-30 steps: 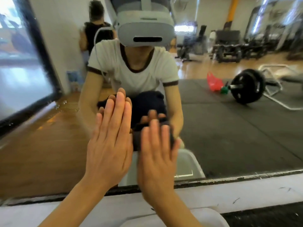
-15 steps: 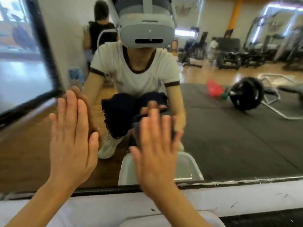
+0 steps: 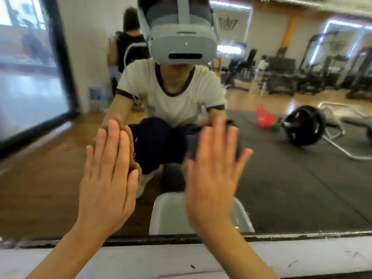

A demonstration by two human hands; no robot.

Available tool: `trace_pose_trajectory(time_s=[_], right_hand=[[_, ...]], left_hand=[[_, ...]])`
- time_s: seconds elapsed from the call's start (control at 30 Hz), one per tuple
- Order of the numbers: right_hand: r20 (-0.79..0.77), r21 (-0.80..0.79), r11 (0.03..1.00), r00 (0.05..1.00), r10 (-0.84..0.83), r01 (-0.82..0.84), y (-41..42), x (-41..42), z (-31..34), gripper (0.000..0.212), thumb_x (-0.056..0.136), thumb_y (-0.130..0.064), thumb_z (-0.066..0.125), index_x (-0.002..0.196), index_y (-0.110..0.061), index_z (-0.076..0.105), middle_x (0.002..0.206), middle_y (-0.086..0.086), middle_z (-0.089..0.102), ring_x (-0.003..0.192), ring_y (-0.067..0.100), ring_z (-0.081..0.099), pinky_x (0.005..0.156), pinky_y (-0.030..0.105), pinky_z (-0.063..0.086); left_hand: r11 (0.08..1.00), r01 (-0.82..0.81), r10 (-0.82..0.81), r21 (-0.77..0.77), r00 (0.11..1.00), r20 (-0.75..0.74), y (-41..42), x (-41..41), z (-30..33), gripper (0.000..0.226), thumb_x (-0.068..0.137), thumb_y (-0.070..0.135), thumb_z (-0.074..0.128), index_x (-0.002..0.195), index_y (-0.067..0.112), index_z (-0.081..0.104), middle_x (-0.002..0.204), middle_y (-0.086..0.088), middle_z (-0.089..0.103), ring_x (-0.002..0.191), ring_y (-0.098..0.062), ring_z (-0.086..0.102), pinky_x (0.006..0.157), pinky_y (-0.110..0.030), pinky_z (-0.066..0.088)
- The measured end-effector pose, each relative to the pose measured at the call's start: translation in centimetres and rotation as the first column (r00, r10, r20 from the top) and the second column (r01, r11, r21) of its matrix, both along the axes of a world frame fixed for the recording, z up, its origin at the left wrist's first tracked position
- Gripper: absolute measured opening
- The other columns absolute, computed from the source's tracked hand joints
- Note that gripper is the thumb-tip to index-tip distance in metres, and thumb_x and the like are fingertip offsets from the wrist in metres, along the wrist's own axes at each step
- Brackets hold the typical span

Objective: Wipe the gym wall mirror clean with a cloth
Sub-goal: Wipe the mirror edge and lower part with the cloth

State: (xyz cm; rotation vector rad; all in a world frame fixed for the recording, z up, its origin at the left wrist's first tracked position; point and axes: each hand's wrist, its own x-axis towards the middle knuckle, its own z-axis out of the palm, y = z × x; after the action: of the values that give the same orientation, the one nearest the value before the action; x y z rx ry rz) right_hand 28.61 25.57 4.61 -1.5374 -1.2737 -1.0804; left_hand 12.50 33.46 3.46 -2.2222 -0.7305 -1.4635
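The wall mirror (image 3: 302, 188) fills the view and reflects me crouching in front of it. My right hand (image 3: 213, 172) is flat with straight fingers and presses a dark cloth (image 3: 192, 143) against the glass; the cloth shows only around the fingers and is blurred. My left hand (image 3: 108, 174) lies flat on the glass beside it, fingers together and straight, holding nothing.
A white ledge (image 3: 302, 256) runs under the mirror's black lower edge. The reflection shows a white tub (image 3: 167, 214) in front of me, a barbell (image 3: 304, 125) on black mats, a red bag (image 3: 264, 117), gym machines, and another person behind me.
My right hand with the cloth slid right and slightly up across the glass. My left hand moved out to the left and has come back toward the middle.
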Motion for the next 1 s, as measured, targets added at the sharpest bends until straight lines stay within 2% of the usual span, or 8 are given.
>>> trace_pose_trajectory(time_s=[0.17,0.37,0.5,0.63,0.73,0.87,0.93,1.0], right_hand=[[0.241,-0.083,0.996,0.97,0.039,-0.019,0.3,-0.4,2.1,0.07,0.099,-0.017,0.046,0.157,-0.01,0.007,0.162,0.008,0.014,0.153,0.016,-0.012,0.125,0.043,-0.008],[-0.213,0.148,0.988,0.977,0.001,0.032,-3.0,6.3,2.7,0.055,0.108,-0.025,0.027,0.154,0.0,0.014,0.162,0.023,0.012,0.153,0.013,-0.01,0.123,0.046,-0.01],[0.015,0.03,1.0,1.0,-0.004,0.003,0.8,-1.1,3.7,0.062,0.102,-0.025,0.035,0.155,-0.005,0.008,0.161,0.014,0.012,0.151,0.015,-0.016,0.123,0.043,-0.014],[0.271,-0.11,0.989,0.954,0.125,-0.099,1.5,-4.0,4.7,0.052,0.107,-0.021,0.026,0.156,-0.009,0.013,0.161,0.007,0.013,0.154,0.016,-0.005,0.124,0.045,-0.005],[0.131,-0.078,0.997,0.991,0.021,-0.01,-1.1,1.8,4.5,0.059,0.102,-0.021,0.036,0.155,-0.007,0.013,0.161,0.014,0.011,0.154,0.019,-0.01,0.122,0.04,-0.011],[-0.161,0.107,0.994,0.987,0.007,0.01,-2.7,4.6,3.4,0.053,0.109,-0.024,0.026,0.153,0.003,0.016,0.159,0.031,0.016,0.151,0.037,0.001,0.122,0.051,-0.006],[-0.122,0.115,0.993,0.993,0.007,0.008,-0.7,1.5,3.8,0.054,0.106,-0.021,0.029,0.153,0.003,0.017,0.159,0.026,0.015,0.155,0.024,-0.006,0.122,0.049,-0.009],[0.072,0.013,0.999,0.997,0.029,-0.03,1.6,-3.0,3.9,0.056,0.104,-0.019,0.034,0.154,-0.002,0.016,0.161,0.012,0.014,0.153,0.015,-0.013,0.123,0.045,-0.011]], left_hand=[[1.0,0.008,-0.008,0.008,1.0,-0.01,0.0,-0.3,0.0,0.061,0.109,0.032,0.021,0.161,0.013,-0.005,0.168,0.001,-0.016,0.156,-0.019,-0.009,0.126,-0.035,-0.006],[1.0,0.001,-0.001,0.003,1.0,-0.005,0.1,0.0,-0.1,0.061,0.109,0.032,0.019,0.161,0.012,-0.005,0.168,0.0,-0.016,0.156,-0.019,-0.01,0.126,-0.036,-0.006],[1.0,0.019,-0.019,-0.005,1.0,-0.005,0.2,-0.1,-0.2,0.061,0.109,0.032,0.02,0.161,0.014,-0.006,0.168,0.001,-0.017,0.156,-0.018,-0.009,0.126,-0.035,-0.006],[0.997,0.077,-0.077,-0.02,0.997,-0.02,-0.1,-0.8,0.1,0.07,0.105,0.028,0.033,0.161,0.013,-0.007,0.168,0.002,-0.017,0.156,-0.018,-0.008,0.126,-0.035,-0.005],[0.997,0.065,-0.065,-0.031,0.998,0.001,0.0,-2.8,0.5,0.076,0.1,0.023,0.038,0.161,0.013,-0.007,0.167,0.003,-0.019,0.156,-0.018,-0.01,0.126,-0.035,-0.006],[0.998,0.001,0.003,-0.066,0.998,0.058,1.6,-5.7,1.2,0.075,0.101,0.021,0.036,0.16,0.017,-0.008,0.167,-0.003,-0.012,0.155,-0.015,-0.013,0.126,-0.036,-0.007],[0.997,-0.022,0.026,-0.067,0.998,0.053,2.2,-6.0,1.3,0.074,0.101,0.021,0.037,0.161,0.015,-0.006,0.167,-0.012,-0.005,0.155,-0.015,-0.013,0.126,-0.036,-0.006],[0.997,-0.021,0.023,-0.068,0.999,0.033,2.4,-6.0,1.1,0.075,0.1,0.021,0.037,0.161,0.014,-0.007,0.168,-0.005,-0.015,0.155,-0.016,-0.013,0.126,-0.036,-0.006]])
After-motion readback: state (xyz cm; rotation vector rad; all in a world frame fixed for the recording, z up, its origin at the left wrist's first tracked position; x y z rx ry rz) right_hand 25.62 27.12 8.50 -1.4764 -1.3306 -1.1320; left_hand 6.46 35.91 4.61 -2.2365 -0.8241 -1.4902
